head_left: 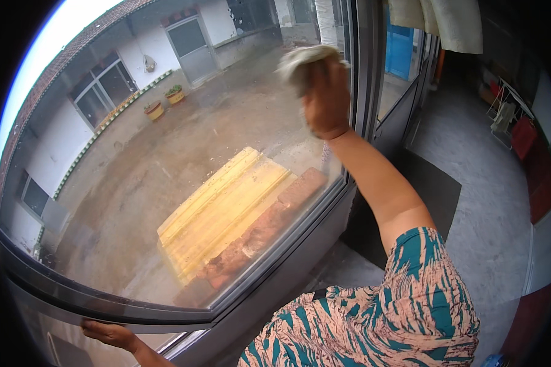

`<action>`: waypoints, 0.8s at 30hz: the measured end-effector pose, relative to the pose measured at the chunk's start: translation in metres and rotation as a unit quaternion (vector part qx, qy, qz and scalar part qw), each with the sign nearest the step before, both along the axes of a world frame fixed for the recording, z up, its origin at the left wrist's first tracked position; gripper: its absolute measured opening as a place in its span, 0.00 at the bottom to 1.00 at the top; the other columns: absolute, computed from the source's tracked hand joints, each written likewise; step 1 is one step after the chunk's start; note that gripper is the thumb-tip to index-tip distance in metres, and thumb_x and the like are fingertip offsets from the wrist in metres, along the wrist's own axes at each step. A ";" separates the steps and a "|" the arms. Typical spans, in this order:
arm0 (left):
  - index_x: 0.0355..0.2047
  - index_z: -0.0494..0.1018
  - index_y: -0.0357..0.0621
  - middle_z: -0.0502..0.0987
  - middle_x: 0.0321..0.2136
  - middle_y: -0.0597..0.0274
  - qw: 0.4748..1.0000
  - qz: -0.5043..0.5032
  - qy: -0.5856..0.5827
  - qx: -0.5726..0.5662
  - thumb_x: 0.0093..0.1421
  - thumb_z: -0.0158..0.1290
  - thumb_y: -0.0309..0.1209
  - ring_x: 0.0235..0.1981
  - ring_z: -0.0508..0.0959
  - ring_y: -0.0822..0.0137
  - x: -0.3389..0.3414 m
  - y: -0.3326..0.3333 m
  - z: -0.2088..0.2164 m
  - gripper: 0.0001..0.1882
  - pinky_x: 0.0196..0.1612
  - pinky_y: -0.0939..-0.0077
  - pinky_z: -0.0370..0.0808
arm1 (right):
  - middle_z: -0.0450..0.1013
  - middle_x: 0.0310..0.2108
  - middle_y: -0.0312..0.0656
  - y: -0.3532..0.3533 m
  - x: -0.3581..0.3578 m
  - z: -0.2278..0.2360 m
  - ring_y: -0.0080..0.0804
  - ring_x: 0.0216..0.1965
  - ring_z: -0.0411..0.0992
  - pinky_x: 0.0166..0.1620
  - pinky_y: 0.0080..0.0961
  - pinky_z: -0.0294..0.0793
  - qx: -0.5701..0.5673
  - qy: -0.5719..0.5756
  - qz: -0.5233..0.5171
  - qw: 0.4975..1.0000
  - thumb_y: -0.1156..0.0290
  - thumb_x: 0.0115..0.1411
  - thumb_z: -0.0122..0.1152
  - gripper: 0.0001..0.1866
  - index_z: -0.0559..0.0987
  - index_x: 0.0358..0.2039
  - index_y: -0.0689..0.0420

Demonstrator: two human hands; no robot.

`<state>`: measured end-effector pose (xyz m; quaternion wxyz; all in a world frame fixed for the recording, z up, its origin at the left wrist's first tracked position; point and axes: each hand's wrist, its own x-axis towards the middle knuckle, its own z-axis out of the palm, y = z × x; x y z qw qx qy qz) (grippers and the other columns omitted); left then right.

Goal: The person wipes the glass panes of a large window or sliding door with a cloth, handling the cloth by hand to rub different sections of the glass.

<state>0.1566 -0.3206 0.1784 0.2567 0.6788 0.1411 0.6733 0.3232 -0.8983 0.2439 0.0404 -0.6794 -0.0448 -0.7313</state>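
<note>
Left hand [110, 334]: laid against the frame's [128, 313] lower edge; its grip cannot be told.
Pane [183, 137]: partly specked; wiping seems under way, the finished share unclear.
Cloth [295, 68]: held, blurred, high by the pane's right edge.
Right hand [327, 101]: closed round the cloth.

Pale cloth [297, 66] blurred, right fingers [335, 72] blurred, left forearm [150, 356] cut off below

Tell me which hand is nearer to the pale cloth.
The right. The right hand holds the pale cloth, while the left hand is well away from it, low at the window frame's bottom edge.
</note>
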 end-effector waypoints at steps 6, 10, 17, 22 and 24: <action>0.48 0.63 0.31 0.67 0.44 0.36 0.999 0.041 -0.007 0.022 0.70 0.32 0.43 0.42 0.70 0.43 0.007 0.004 -0.005 0.23 0.48 0.59 0.69 | 0.66 0.47 0.53 -0.085 0.043 -0.055 0.53 0.48 0.64 0.50 0.43 0.66 0.148 -0.036 -0.020 0.988 0.65 0.62 0.50 0.20 0.68 0.52 0.61; 0.46 0.64 0.30 0.66 0.43 0.38 0.996 0.061 -0.004 0.068 0.70 0.31 0.43 0.43 0.68 0.42 0.007 0.013 -0.009 0.24 0.50 0.59 0.65 | 0.69 0.45 0.52 -0.077 0.045 -0.067 0.53 0.47 0.66 0.49 0.43 0.65 0.247 -0.006 -0.030 0.969 0.65 0.62 0.52 0.19 0.69 0.51 0.60; 0.45 0.63 0.29 0.64 0.39 0.39 0.997 0.035 -0.009 0.071 0.71 0.32 0.41 0.39 0.67 0.42 0.007 -0.008 -0.004 0.22 0.47 0.57 0.64 | 0.64 0.49 0.55 0.043 -0.006 -0.067 0.54 0.51 0.62 0.53 0.43 0.62 0.254 0.010 0.132 0.958 0.72 0.59 0.55 0.21 0.68 0.53 0.63; 0.42 0.62 0.30 0.64 0.37 0.42 0.999 -0.007 -0.001 0.043 0.70 0.33 0.43 0.39 0.68 0.48 0.006 -0.046 0.038 0.23 0.47 0.60 0.65 | 0.62 0.51 0.55 0.157 -0.054 -0.071 0.53 0.52 0.60 0.49 0.44 0.65 0.145 0.052 0.256 0.954 0.72 0.57 0.57 0.24 0.69 0.54 0.59; 0.44 0.60 0.32 0.64 0.38 0.46 0.998 -0.043 0.019 0.040 0.70 0.33 0.44 0.40 0.68 0.54 0.007 -0.063 0.057 0.23 0.47 0.66 0.65 | 0.64 0.48 0.47 0.199 -0.076 -0.067 0.49 0.50 0.61 0.46 0.43 0.66 0.128 0.150 0.421 0.885 0.68 0.55 0.59 0.20 0.74 0.50 0.54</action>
